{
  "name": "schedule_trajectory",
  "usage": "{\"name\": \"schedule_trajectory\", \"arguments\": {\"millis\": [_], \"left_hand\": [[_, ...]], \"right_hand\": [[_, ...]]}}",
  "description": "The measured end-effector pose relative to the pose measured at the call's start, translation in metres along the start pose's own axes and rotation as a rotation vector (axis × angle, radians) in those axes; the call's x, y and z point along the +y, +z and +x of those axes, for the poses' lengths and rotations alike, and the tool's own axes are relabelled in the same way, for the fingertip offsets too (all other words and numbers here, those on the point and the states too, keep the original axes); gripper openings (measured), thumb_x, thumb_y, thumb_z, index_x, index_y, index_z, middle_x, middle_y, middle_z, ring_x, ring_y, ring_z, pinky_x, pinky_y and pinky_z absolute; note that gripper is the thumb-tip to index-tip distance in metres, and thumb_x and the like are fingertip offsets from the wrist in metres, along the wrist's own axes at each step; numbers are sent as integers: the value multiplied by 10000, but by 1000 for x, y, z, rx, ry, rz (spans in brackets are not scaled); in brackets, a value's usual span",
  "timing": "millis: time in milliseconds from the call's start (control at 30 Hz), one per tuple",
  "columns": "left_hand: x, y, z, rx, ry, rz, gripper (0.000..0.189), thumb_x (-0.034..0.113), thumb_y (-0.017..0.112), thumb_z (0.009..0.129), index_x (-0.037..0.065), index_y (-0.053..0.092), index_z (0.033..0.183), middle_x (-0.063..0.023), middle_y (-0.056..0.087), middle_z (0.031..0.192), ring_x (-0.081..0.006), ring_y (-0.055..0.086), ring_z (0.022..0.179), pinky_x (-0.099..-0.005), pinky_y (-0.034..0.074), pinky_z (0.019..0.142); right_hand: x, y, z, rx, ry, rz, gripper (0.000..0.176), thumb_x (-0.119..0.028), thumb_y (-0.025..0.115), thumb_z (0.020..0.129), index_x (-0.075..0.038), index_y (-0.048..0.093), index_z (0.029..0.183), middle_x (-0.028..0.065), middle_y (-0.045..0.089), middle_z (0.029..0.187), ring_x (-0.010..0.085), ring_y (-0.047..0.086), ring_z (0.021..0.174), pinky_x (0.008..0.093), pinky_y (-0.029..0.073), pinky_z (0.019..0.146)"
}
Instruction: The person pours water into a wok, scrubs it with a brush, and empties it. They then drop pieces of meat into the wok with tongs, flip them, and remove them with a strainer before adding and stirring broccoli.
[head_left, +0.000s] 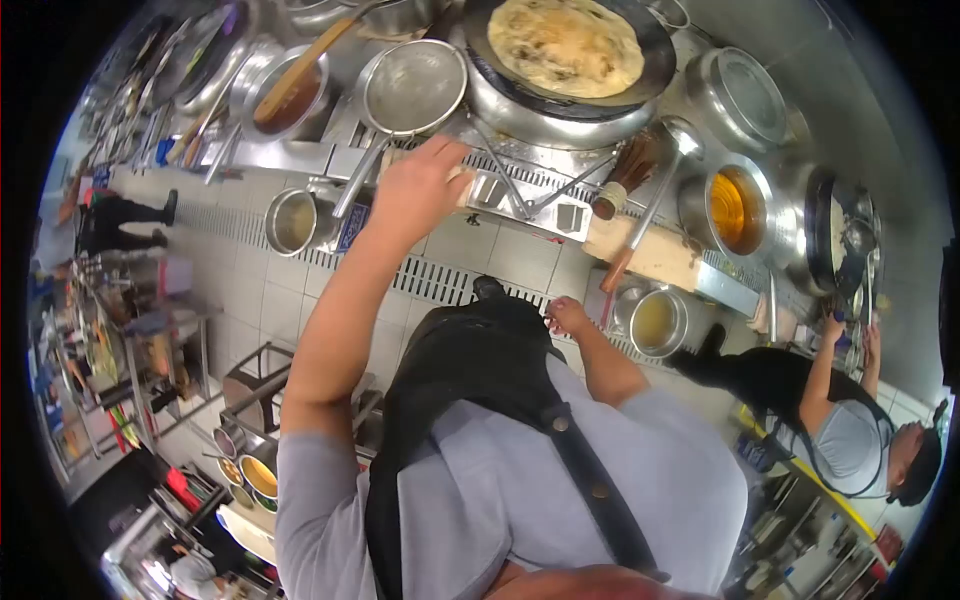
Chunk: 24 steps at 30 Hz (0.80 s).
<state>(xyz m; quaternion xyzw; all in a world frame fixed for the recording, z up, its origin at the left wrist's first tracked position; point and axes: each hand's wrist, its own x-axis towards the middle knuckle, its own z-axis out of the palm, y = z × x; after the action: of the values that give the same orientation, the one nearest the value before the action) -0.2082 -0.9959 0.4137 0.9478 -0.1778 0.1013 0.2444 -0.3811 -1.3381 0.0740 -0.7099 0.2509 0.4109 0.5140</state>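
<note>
My left hand (425, 185) reaches over the stove's front edge, just below a round wire strainer (415, 88); its fingers are bent, and whatever lies under them is hidden. By my right side hangs my right hand (568, 316), away from the counter, its fingers curled, too small to tell whether they hold anything. A browned flat pancake (567, 45) lies in the dark pan (655, 75) at the top. Metal tongs (522, 203) rest below the pan, with a brush (625, 180) and a wooden-handled ladle (650, 215) to their right.
A pot of amber liquid (738, 208) sits at the right, near a lidded pot (745, 98). A co-worker (860, 435) stands at the far right. Small pots (293, 222) hang at the counter front. A pot (290, 95) with a wooden paddle is upper left.
</note>
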Motion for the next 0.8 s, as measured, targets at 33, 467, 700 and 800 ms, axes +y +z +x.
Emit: {"name": "schedule_trajectory", "arguments": {"millis": [33,467,700,800], "left_hand": [[4,22,30,-27,49,6,315,219,709,889,98,653,1175,-77,660,1120,-300,655,1023,-421,552,824],[-17,104,178,89,573,131,136,212,738,837,140,671,929,-57,649,906,-281,679,865,-419,562,720],[-15,95,198,146,597,222,146,270,784,822,144,717,855,-59,694,874,-292,682,803,-411,538,683],[-10,91,199,102,600,246,151,257,809,806,142,721,850,-52,697,862,-276,685,785,-406,536,685]], "right_hand": [[21,-11,-5,30,75,81,211,-204,651,885,-47,642,1024,111,707,859,225,714,715,374,575,530],[146,19,-42,428,171,621,177,-183,567,941,-67,633,1057,103,716,903,278,717,744,433,572,580],[107,106,-31,400,129,743,208,-236,720,910,-117,619,1048,79,713,944,192,681,739,359,551,624],[143,131,14,422,-78,634,195,-206,672,917,-95,636,1073,71,709,939,182,686,756,338,557,626]]}}
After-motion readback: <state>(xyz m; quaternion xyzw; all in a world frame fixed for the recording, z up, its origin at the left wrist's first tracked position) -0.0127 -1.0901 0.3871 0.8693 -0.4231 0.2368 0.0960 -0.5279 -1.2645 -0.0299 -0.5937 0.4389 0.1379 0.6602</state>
